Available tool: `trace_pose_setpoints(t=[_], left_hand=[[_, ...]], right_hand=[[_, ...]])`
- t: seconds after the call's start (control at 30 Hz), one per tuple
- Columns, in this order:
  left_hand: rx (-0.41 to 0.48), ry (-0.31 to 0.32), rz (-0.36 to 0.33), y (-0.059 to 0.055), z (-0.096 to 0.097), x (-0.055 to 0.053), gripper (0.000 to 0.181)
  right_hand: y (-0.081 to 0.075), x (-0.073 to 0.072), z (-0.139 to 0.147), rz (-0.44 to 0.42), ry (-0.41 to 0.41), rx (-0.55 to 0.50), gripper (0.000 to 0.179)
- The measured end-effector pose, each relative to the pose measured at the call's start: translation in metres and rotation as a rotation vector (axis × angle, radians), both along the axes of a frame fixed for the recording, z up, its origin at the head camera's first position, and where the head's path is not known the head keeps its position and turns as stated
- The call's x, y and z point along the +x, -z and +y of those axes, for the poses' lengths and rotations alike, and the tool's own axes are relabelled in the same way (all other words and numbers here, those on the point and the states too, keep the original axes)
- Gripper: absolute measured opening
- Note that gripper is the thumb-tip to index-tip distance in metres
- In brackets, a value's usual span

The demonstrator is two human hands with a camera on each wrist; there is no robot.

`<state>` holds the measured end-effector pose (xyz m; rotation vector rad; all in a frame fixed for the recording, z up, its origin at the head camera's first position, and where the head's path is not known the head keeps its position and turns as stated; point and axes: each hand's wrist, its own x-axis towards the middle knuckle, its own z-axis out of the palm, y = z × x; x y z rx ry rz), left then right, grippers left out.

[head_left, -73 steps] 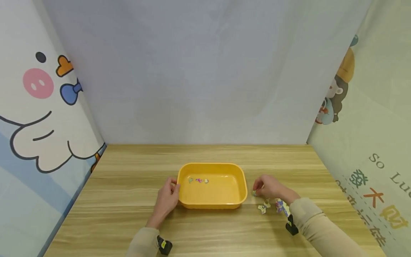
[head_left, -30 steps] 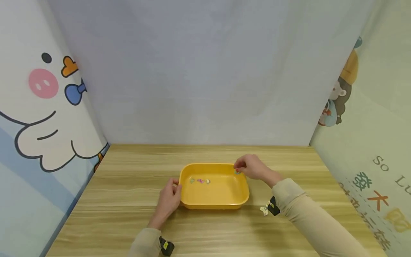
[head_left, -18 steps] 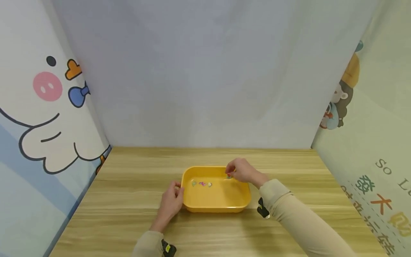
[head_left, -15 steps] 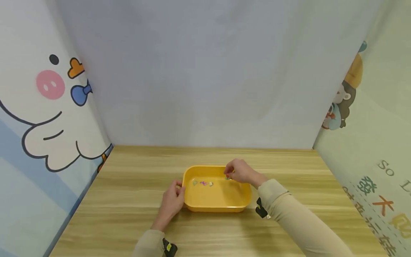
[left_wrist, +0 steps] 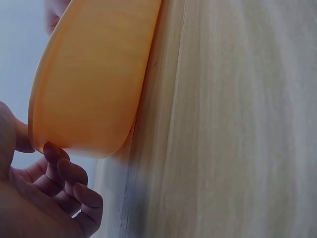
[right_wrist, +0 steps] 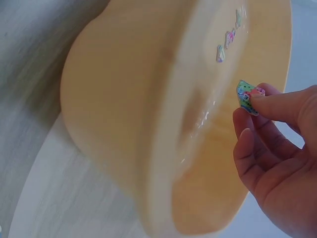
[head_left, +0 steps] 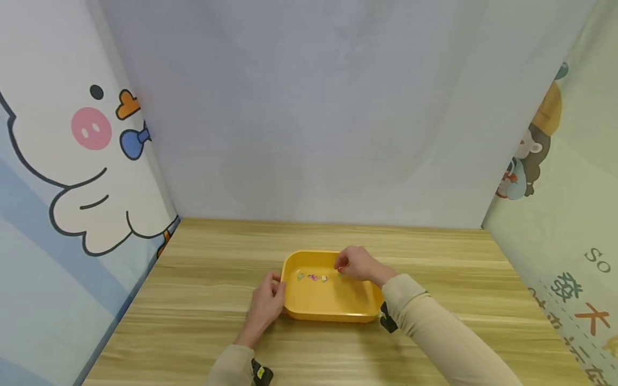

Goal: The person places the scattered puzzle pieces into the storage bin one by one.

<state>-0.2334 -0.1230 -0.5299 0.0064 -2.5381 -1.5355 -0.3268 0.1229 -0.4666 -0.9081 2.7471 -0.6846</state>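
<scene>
A yellow plastic tray (head_left: pixel 333 316) stands on the wooden table. My left hand (head_left: pixel 267 301) grips its left end, thumb and fingers at the rim; in the left wrist view those fingers (left_wrist: pixel 71 171) are bent at the tray's corner. Over the tray's back right part, my right hand (head_left: pixel 359 264) pinches a small flat printed piece, green, red and blue (right_wrist: pixel 245 96), between thumb and finger. Inside the tray lie a pale green piece (head_left: pixel 301 276), a pink-purple piece (head_left: pixel 314 277) and a whitish piece (head_left: pixel 324 279), in a short row toward the left.
A light wood-grain table (head_left: pixel 212 273) extends around the tray. Behind it hangs a grey-white cloth (head_left: pixel 309 107). Printed cloths with cartoon figures border the left and right sides. My right forearm (head_left: pixel 429 316) covers part of the table right of the tray.
My right hand has picked up the small printed piece from the table and carried it left over the tray's rim, then farther left inside. The left hand keeps its grip on the tray.
</scene>
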Motion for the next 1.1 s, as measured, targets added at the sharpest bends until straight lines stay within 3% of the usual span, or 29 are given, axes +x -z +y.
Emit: trace_pose_setpoints(t=[0.2,0.43,1.1], left_hand=[[-0.017,-0.019,0.020,0.002,0.001,0.002,0.011],[0.008,-0.040,-0.016,-0.001,0.004,0.004,0.012],[0.028,-0.051,-0.001,-0.002,0.003,0.006,0.011]], right_hand=[[0.002,0.002,-0.009,-0.015,0.033,0.016,0.008],[0.007,0.003,-0.014,0.020,0.054,0.050,0.010],[0.009,0.006,-0.021,0.015,0.039,0.056,0.016]])
